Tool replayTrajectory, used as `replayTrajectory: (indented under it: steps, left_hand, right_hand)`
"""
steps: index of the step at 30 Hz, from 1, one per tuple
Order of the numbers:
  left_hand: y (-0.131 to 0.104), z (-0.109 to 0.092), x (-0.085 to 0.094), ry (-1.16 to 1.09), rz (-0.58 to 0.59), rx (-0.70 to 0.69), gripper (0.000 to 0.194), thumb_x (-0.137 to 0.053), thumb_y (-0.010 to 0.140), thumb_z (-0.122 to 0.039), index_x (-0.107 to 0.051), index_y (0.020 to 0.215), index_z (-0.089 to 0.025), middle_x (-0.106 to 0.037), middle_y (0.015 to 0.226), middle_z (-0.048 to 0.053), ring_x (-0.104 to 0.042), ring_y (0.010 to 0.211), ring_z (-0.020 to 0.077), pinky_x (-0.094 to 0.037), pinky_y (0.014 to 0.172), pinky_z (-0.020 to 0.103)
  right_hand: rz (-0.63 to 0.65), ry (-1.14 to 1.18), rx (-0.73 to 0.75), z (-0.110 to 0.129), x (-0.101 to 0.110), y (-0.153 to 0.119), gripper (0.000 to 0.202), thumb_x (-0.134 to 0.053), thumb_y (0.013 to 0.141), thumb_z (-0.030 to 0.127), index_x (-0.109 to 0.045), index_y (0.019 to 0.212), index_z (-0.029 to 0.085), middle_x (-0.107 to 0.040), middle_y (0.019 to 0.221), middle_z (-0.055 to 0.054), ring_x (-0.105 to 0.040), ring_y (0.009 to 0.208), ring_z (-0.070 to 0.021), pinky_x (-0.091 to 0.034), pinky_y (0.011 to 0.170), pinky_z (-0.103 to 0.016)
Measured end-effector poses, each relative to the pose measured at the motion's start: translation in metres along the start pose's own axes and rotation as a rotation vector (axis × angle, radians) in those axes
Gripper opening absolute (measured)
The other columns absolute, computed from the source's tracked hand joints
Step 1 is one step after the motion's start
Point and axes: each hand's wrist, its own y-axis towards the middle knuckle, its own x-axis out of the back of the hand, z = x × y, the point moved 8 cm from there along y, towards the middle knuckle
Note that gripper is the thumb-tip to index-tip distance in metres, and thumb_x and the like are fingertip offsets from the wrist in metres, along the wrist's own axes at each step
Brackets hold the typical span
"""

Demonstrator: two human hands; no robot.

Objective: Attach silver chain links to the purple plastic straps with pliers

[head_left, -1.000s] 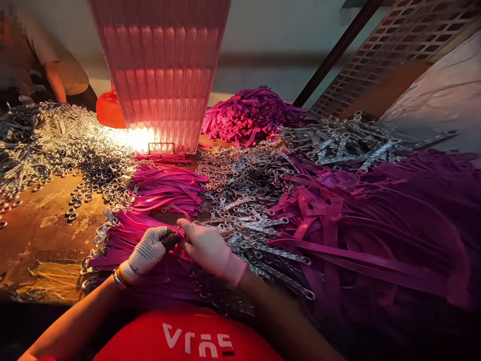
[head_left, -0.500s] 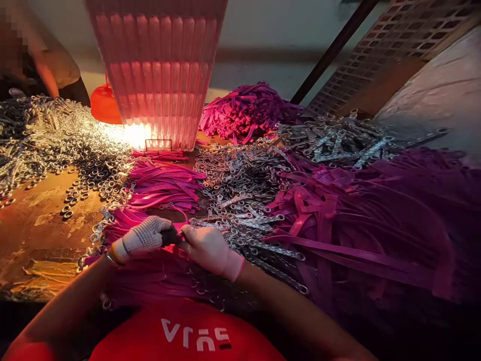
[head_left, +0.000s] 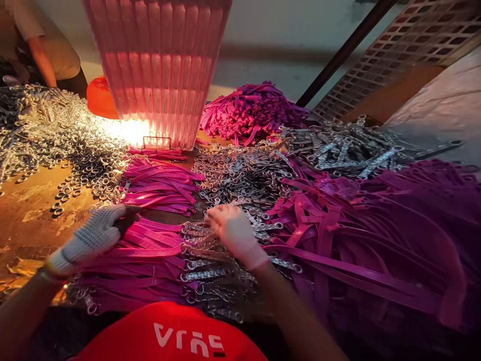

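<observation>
My left hand (head_left: 92, 235), in a white dotted glove, is over the left end of the pink straps (head_left: 150, 245). Its fingers close round a dark tool, whose shape is hard to make out. My right hand (head_left: 235, 233), in a pale glove, hangs over the silver ring-ended pieces (head_left: 205, 275) beside those straps. The fingers of that hand are bent, and whether anything is between them is hidden. Behind my hands lies another bundle of pink straps (head_left: 161, 185).
Silver pieces (head_left: 41, 125) heap at the left by a red lamp (head_left: 101, 98). A ribbed translucent panel (head_left: 161, 65) stands behind. Purple straps (head_left: 376, 240) pile at the right, more straps (head_left: 251, 113) at the back. At the back left is a person's arm (head_left: 43, 62).
My hands have come apart: the left moved left with the dark tool, the right moved right and up over the silver pieces. The view has shifted slightly.
</observation>
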Motion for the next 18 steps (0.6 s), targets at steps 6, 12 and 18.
replayTrajectory:
  steps: [6,12,18]
  left_hand:
    - [0.021,0.027,-0.116,-1.257,0.121,0.443,0.029,-0.055,0.077,-0.009,-0.063,0.105,-0.011,-0.067,0.084,0.006,-0.033,0.038,0.0023,-0.021,0.033,0.016]
    - [0.03,0.017,-0.158,-1.503,0.214,0.428,0.031,-0.054,0.081,-0.01,-0.067,0.109,-0.009,-0.073,0.095,0.013,-0.04,0.037,0.003,-0.026,0.031,0.016]
    - [0.029,-0.003,-0.146,-1.489,0.212,0.092,0.045,-0.069,0.08,-0.016,-0.065,0.125,-0.018,-0.069,0.123,0.015,-0.039,0.038,-0.0001,-0.032,0.036,0.016]
  right_hand:
    - [0.086,-0.104,-0.031,-0.052,-0.036,0.051,0.022,-0.053,0.087,0.01,-0.073,0.095,0.012,-0.071,0.099,-0.021,-0.058,0.104,-0.0327,-0.032,0.094,-0.049]
    - [0.028,0.38,0.062,0.0,-0.022,0.025,0.028,-0.044,0.097,0.025,-0.066,0.111,0.017,-0.069,0.105,-0.009,-0.061,0.093,-0.0192,-0.045,0.081,-0.029]
    - [0.057,1.304,-0.18,0.049,-0.017,0.014,0.027,-0.06,0.085,0.042,-0.066,0.098,0.02,-0.057,0.07,0.003,-0.048,0.06,-0.0119,-0.04,0.054,-0.023]
